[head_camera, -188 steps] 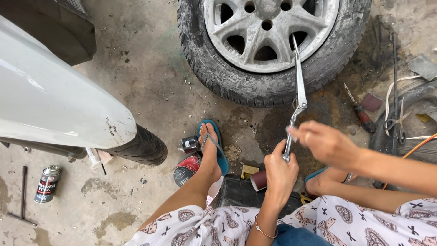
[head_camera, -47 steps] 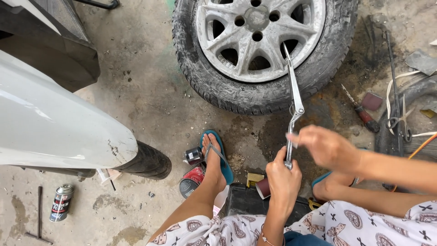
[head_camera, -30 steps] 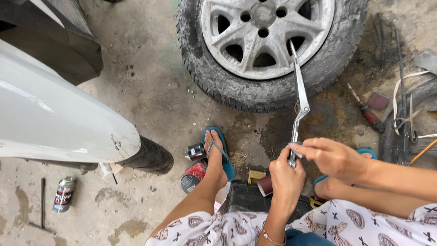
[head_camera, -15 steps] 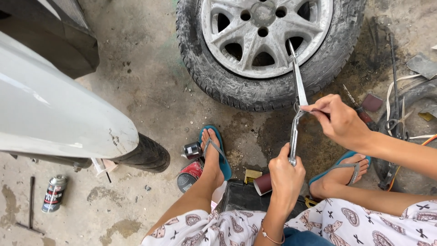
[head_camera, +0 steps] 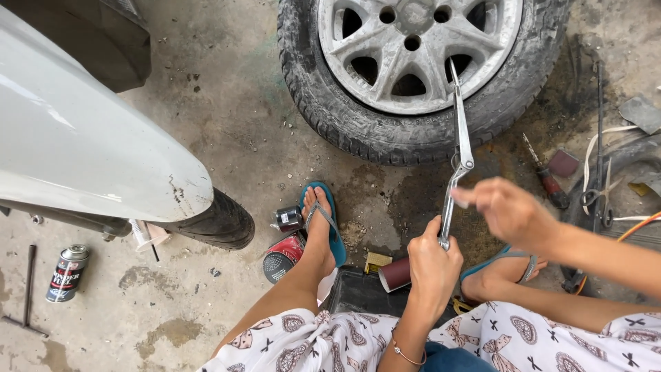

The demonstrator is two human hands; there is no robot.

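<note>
A long jointed metal tool (head_camera: 460, 131) runs from the silver alloy wheel (head_camera: 413, 48), lying flat in its dirty tyre (head_camera: 323, 103), down toward me. Its tip rests at the rim's inner edge. My left hand (head_camera: 434, 269) grips the tool's lower end in a fist. My right hand (head_camera: 509, 213), blurred, comes in from the right with its fingertips pinched at the lower bar just below the joint. My feet wear teal flip-flops (head_camera: 334, 231) on the concrete floor.
A white car fender (head_camera: 82, 151) and a black tyre (head_camera: 220, 224) fill the left. A spray can (head_camera: 65, 272) and a T-wrench (head_camera: 27, 289) lie bottom left. Near my feet are a small jar (head_camera: 288, 219), a red tin (head_camera: 282, 255) and a black tray (head_camera: 358, 296). A red-handled screwdriver (head_camera: 547, 179) and cables lie right.
My right hand has slid from the tool's joint a little down and to the right. My right foot has drawn back under my arm. My left hand keeps its grip.
</note>
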